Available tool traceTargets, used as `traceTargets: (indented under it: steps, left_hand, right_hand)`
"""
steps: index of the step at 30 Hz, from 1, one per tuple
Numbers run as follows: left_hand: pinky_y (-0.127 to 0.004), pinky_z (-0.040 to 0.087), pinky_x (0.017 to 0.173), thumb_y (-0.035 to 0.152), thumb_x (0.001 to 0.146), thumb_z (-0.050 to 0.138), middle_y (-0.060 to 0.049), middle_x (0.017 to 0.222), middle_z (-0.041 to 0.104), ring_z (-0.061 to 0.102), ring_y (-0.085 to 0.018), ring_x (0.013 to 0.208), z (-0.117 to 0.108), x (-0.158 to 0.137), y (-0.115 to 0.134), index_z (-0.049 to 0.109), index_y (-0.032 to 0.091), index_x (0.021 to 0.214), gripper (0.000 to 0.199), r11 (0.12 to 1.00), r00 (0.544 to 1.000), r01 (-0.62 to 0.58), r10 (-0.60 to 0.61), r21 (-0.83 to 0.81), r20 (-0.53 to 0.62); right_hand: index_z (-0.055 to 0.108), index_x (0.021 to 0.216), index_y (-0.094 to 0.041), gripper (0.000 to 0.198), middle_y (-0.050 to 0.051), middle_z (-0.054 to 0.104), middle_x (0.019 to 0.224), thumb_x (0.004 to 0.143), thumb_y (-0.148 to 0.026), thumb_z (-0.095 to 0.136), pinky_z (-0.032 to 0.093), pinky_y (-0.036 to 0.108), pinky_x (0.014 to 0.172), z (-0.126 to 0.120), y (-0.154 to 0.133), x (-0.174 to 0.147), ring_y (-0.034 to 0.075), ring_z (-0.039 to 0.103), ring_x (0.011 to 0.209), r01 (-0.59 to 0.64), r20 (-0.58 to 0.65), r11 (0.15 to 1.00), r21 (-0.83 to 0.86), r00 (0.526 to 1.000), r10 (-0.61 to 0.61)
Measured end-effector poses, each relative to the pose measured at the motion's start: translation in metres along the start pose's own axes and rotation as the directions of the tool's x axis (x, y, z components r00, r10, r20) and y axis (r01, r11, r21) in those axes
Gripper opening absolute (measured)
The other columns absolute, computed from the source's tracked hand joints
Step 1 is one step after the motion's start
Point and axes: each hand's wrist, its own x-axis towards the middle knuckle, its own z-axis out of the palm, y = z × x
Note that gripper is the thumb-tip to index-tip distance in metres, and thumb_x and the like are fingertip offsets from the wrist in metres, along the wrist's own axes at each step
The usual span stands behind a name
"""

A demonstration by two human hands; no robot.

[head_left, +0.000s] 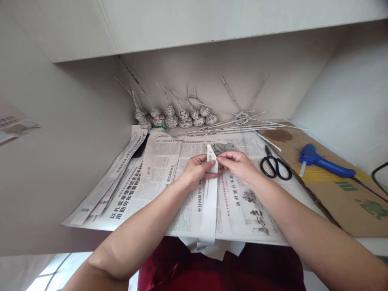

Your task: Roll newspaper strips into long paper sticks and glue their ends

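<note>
A long, narrow strip of newspaper (209, 210) runs from my hands down over the table's front edge. Its far end is folded to a slanted point. My left hand (196, 170) grips the strip near that end, thumb on top. From the other side, my right hand (235, 165) pinches the strip's right edge at the slanted fold. Both hands are just above newspaper sheets (163, 157) spread over the table. Behind my right hand lies a crumpled grey-green piece (224, 148), partly hidden, whose kind I cannot make out.
Black-handled scissors (275, 167) and a blue glue gun (327, 161) lie at right, the gun on cardboard (321, 202). Several woven paper gourds (184, 117) line the back wall beside rolled paper sticks (230, 129). Cut strips (106, 186) are piled at left. A shelf (212, 24) overhangs.
</note>
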Motion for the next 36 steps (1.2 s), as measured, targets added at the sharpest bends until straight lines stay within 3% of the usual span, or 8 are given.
traceTargets:
  steps: [8, 12, 15, 20, 25, 32, 36]
  left_hand:
    - [-0.026, 0.057, 0.063, 0.021, 0.071, 0.07, -0.011, 0.083, 0.07, 0.068, -0.018, 0.071, -0.002, 0.0, 0.0, 0.064, 0.01, 0.103, 0.034, 0.999, 1.0, -0.011, 0.011, 0.037, -0.017]
    - [-0.026, 0.056, 0.063, 0.024, 0.071, 0.071, -0.01, 0.082, 0.07, 0.068, -0.018, 0.071, -0.003, 0.0, 0.0, 0.063, 0.011, 0.105, 0.038, 0.998, 0.999, -0.043, 0.043, 0.049, -0.002]
    - [-0.029, 0.057, 0.066, 0.027, 0.07, 0.072, -0.007, 0.077, 0.07, 0.067, -0.017, 0.07, -0.002, 0.0, -0.001, 0.062, 0.012, 0.109, 0.042, 0.994, 0.998, -0.069, 0.069, 0.088, 0.002]
    - [-0.029, 0.056, 0.064, 0.026, 0.07, 0.072, -0.004, 0.073, 0.069, 0.066, -0.017, 0.066, 0.0, 0.0, -0.003, 0.058, 0.014, 0.118, 0.052, 0.975, 0.995, -0.09, 0.094, 0.201, -0.012]
    - [-0.028, 0.055, 0.064, 0.026, 0.071, 0.071, -0.005, 0.072, 0.07, 0.067, -0.018, 0.067, 0.001, -0.001, -0.002, 0.056, 0.012, 0.121, 0.054, 0.983, 0.997, -0.079, 0.079, 0.164, 0.005]
    - [-0.027, 0.054, 0.061, 0.022, 0.072, 0.07, -0.004, 0.066, 0.068, 0.066, -0.016, 0.062, 0.0, -0.002, 0.001, 0.052, 0.009, 0.124, 0.056, 0.988, 0.998, -0.057, 0.053, 0.141, 0.031]
    - [-0.025, 0.053, 0.057, 0.023, 0.071, 0.071, -0.004, 0.067, 0.069, 0.066, -0.016, 0.061, -0.001, -0.002, 0.001, 0.054, 0.012, 0.122, 0.055, 0.986, 0.997, -0.036, 0.025, 0.162, 0.067]
  right_hand:
    - [0.069, 0.078, -0.016, 0.03, -0.004, 0.051, 0.053, 0.065, -0.043, 0.07, 0.03, 0.023, 0.047, -0.002, -0.005, 0.001, 0.008, 0.041, 0.049, -0.047, -0.031, 0.999, 0.019, 0.998, 0.048]
    - [0.069, 0.077, -0.016, 0.031, -0.002, 0.055, 0.055, 0.066, -0.045, 0.07, 0.032, 0.024, 0.048, -0.003, -0.006, 0.0, 0.009, 0.044, 0.051, -0.041, 0.034, 0.999, 0.006, 0.999, 0.04]
    - [0.068, 0.077, -0.017, 0.032, -0.001, 0.059, 0.058, 0.067, -0.047, 0.07, 0.035, 0.024, 0.05, -0.003, -0.005, -0.002, 0.01, 0.048, 0.053, 0.008, 0.057, 0.999, -0.037, 0.998, -0.006]
    - [0.066, 0.072, -0.017, 0.033, -0.001, 0.062, 0.061, 0.064, -0.048, 0.073, 0.039, 0.026, 0.054, -0.005, 0.002, 0.002, 0.012, 0.052, 0.054, 0.081, -0.034, 0.987, -0.138, 0.996, -0.087]
    - [0.066, 0.074, -0.018, 0.032, 0.001, 0.064, 0.069, 0.07, -0.049, 0.067, 0.041, 0.027, 0.059, -0.013, 0.004, 0.007, 0.014, 0.054, 0.061, 0.144, -0.156, 0.966, -0.216, 0.971, -0.179]
    - [0.064, 0.075, -0.019, 0.028, 0.0, 0.062, 0.069, 0.076, -0.047, 0.061, 0.039, 0.026, 0.059, -0.012, 0.0, 0.004, 0.014, 0.051, 0.061, 0.248, -0.131, 0.866, -0.434, 0.934, -0.333]
    - [0.063, 0.074, -0.019, 0.027, 0.0, 0.061, 0.067, 0.075, -0.047, 0.062, 0.04, 0.027, 0.059, -0.018, 0.0, 0.01, 0.014, 0.052, 0.062, 0.261, -0.208, 0.879, -0.399, 0.908, -0.364]
